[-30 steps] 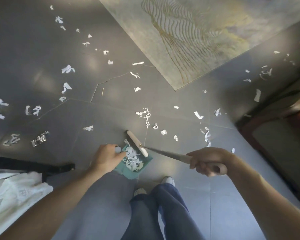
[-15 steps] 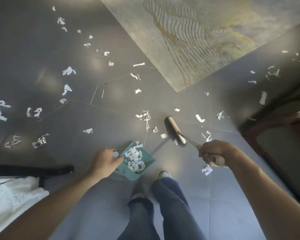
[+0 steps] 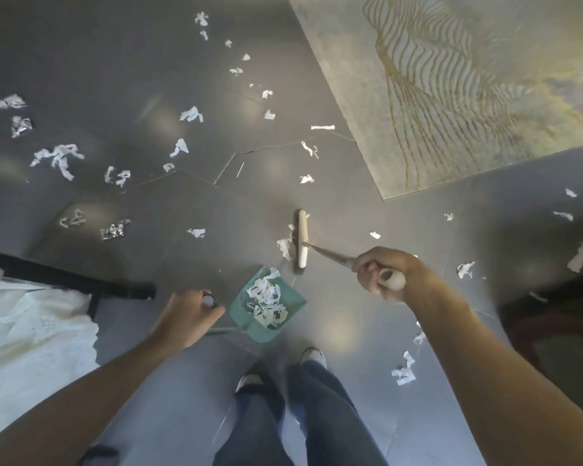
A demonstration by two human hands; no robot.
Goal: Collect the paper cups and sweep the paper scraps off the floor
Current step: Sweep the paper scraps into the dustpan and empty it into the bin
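Well, the left hand (image 3: 186, 317) grips the dustpan (image 3: 266, 306) handle, the right hand (image 3: 382, 274) has fingers wrapped round the broom (image 3: 302, 238), one heap is panned, yet many scraps (image 3: 59, 159) litter the floor (image 3: 122, 62), no cups visible.

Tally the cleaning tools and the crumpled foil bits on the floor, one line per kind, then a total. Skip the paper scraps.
Brooms: 1, broom held by the right hand
Dustpans: 1, green dustpan held by the left hand
Foil bits: 2, one far left, one nearer the dustpan
Total: 4
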